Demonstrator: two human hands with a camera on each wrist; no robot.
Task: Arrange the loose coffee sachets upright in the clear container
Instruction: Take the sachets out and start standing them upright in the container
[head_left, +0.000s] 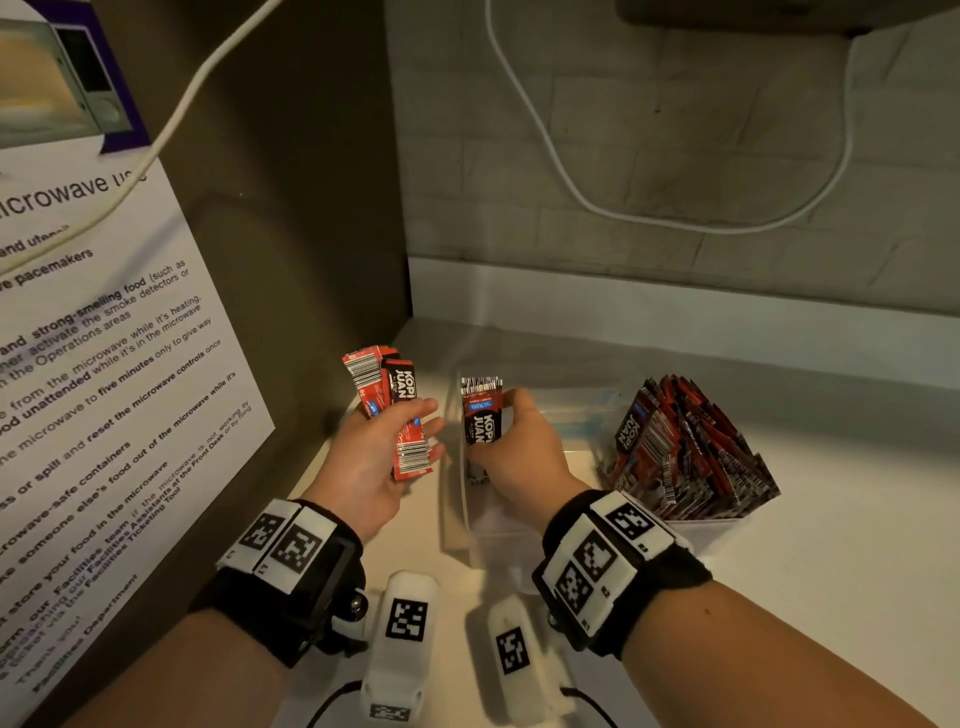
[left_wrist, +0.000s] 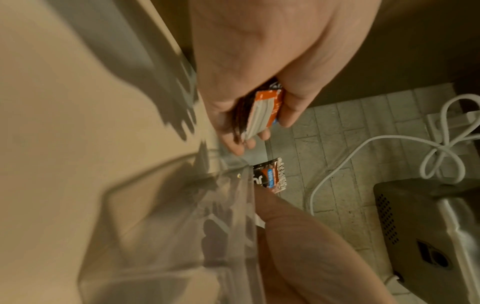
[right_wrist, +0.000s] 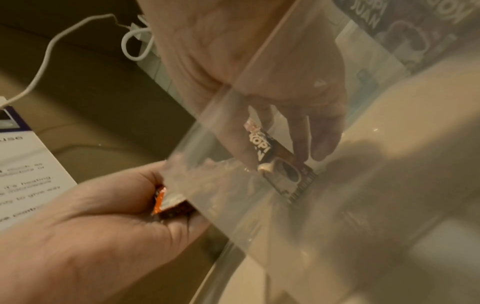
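The clear container (head_left: 582, 415) stands on the white counter. My right hand (head_left: 498, 431) reaches into its left end and pinches a black-and-red coffee sachet (head_left: 480, 415) that stands upright against the wall. Through the clear wall (right_wrist: 233, 144), the right wrist view shows the fingers (right_wrist: 301, 142) on that sachet (right_wrist: 278, 164), whose lower end touches the container floor. My left hand (head_left: 410, 431) hovers left of the container and grips a bundle of several sachets (head_left: 387, 389). In the left wrist view the bundle (left_wrist: 262, 111) sits between thumb and fingers, above the upright sachet (left_wrist: 270, 176).
A second container (head_left: 691, 462) packed with several sachets stands to the right. A brown side panel with a microwave notice (head_left: 104, 338) closes off the left. A white cable (head_left: 675, 218) hangs on the tiled back wall. Two white tagged devices (head_left: 405, 639) lie at the counter's front.
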